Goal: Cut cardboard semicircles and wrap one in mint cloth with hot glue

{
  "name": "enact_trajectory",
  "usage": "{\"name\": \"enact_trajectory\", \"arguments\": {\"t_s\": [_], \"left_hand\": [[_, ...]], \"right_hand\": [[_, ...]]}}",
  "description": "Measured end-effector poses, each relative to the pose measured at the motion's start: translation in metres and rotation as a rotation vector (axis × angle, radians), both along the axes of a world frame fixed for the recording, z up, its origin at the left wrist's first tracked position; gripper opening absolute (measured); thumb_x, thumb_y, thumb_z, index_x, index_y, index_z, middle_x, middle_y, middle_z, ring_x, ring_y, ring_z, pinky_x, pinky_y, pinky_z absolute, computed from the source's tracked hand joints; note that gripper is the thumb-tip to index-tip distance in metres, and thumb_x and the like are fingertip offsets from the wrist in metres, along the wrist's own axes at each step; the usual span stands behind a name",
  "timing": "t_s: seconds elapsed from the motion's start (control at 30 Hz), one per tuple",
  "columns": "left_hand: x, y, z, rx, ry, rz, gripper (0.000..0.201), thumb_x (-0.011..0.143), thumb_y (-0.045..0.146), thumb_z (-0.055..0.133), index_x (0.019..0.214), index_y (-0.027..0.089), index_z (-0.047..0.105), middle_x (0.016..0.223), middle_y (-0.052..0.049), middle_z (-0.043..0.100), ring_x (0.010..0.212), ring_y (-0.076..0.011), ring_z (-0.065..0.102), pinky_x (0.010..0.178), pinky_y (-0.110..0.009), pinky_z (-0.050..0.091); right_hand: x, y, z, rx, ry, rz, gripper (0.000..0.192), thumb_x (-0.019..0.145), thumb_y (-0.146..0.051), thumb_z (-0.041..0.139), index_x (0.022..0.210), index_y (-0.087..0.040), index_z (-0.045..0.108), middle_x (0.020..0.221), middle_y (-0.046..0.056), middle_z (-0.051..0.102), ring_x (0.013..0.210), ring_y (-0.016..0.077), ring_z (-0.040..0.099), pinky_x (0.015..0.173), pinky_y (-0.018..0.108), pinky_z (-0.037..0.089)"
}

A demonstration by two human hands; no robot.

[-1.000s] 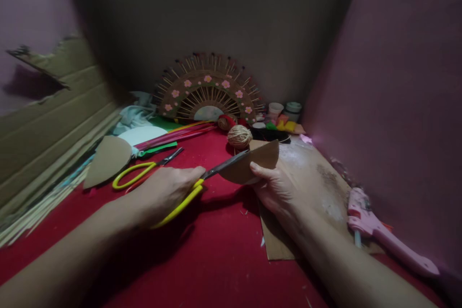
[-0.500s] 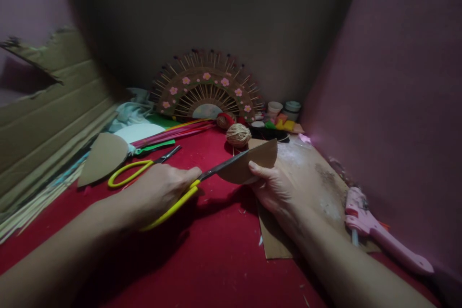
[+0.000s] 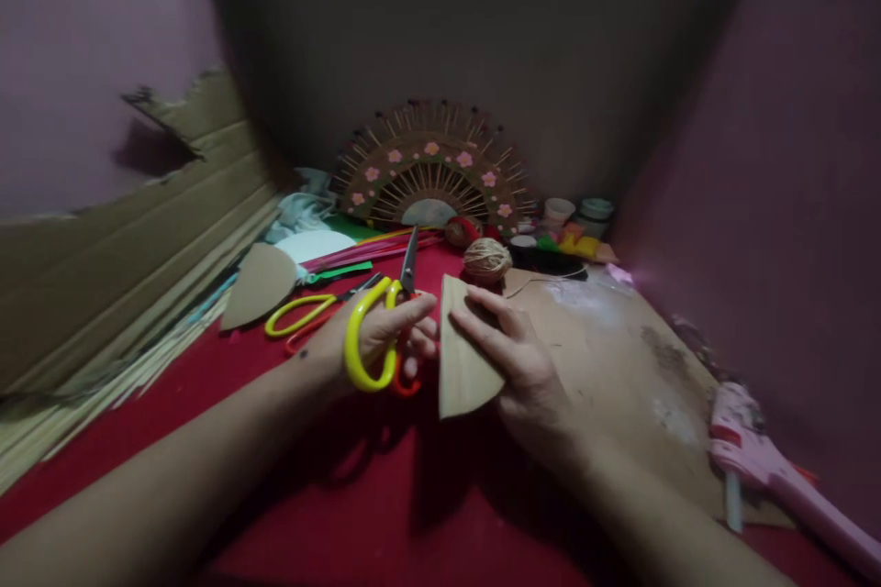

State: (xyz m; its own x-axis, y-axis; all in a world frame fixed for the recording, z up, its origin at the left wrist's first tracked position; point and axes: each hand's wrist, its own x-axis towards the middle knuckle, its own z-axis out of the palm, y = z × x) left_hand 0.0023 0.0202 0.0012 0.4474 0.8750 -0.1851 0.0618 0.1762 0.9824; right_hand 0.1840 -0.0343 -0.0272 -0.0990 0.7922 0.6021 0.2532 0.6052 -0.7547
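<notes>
My left hand (image 3: 389,330) is closed around yellow-handled scissors (image 3: 368,330), their blades pointing up and away from me. Fingers of that hand sit by the handle loops, close to the straight edge of a curved cardboard piece (image 3: 464,358). Holding that cardboard is my right hand (image 3: 519,358), its fingers laid across the face and the thumb hidden behind. A red handle (image 3: 407,378) shows below the left fingers. Another pair of scissors (image 3: 299,314) lies on the red surface behind my left wrist. Beyond it rests a second curved cardboard piece (image 3: 258,286).
A decorated stick fan (image 3: 431,160) stands against the back wall. Twine ball (image 3: 487,260), small cups (image 3: 596,215) and pink sticks (image 3: 385,249) lie before it. At right are a stained board (image 3: 606,367) and a pink glue gun (image 3: 750,440). Torn cardboard (image 3: 151,266) leans left.
The scissors have come away from the cardboard and swung upright in my left hand. My right hand has turned the cardboard so its straight edge faces left. The view has shifted left.
</notes>
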Motion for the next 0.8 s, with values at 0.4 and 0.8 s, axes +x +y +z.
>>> {"name": "enact_trajectory", "arguments": {"t_s": [0.4, 0.8], "left_hand": [[-0.006, -0.011, 0.014, 0.427, 0.219, 0.002, 0.025, 0.07, 0.035, 0.073, 0.08, 0.016, 0.06, 0.068, 0.001, 0.059, 0.061, -0.013, 0.054, 0.054, -0.024, 0.043], [-0.011, -0.004, 0.0, 0.575, 0.377, 0.008, 0.03, 0.087, 0.046, 0.054, 0.099, 0.019, 0.058, 0.068, 0.002, 0.057, 0.051, -0.0099, 0.048, 0.046, -0.022, 0.038]], "right_hand": [[0.003, 0.001, 0.003, -0.848, 0.778, 0.303, 0.035, 0.071, -0.034, 0.072, 0.104, -0.02, 0.07, 0.09, 0.005, 0.074, 0.079, 0.0223, 0.068, 0.075, 0.038, 0.054], [-0.001, 0.007, 0.002, -0.681, 0.843, 0.118, 0.025, 0.06, -0.022, 0.079, 0.083, -0.017, 0.07, 0.074, 0.002, 0.074, 0.065, 0.0179, 0.067, 0.07, 0.033, 0.054]]}}
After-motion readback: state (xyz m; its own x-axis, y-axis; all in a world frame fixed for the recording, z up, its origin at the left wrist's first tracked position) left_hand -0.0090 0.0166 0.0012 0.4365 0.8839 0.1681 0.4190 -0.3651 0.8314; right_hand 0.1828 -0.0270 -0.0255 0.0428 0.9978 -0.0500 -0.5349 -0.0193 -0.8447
